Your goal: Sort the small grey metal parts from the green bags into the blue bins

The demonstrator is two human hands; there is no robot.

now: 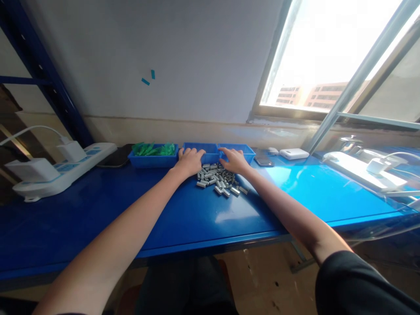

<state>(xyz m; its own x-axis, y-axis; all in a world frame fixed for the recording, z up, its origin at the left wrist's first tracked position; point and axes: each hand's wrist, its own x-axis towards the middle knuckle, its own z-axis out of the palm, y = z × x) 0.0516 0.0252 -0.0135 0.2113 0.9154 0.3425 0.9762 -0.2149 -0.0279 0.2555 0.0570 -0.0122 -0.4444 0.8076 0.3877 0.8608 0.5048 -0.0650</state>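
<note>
So there's a heap of little grey metal pieces [219, 178], short, blocky and a bit shiny, dumped loose on the blue table [197, 214] right in front of an empty blue tray [210, 151]. The left hand [189, 161] and right hand [233, 160] sit palm down on either side of the heap, fingers loosely spread and reaching the tray's front rim, not gripping anything that I can see. Another tray just left holds green bits [154, 149].

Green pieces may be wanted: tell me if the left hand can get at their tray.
Probably yes: the left hand rests right beside the tray of green pieces, open on top, nothing between them.
</note>
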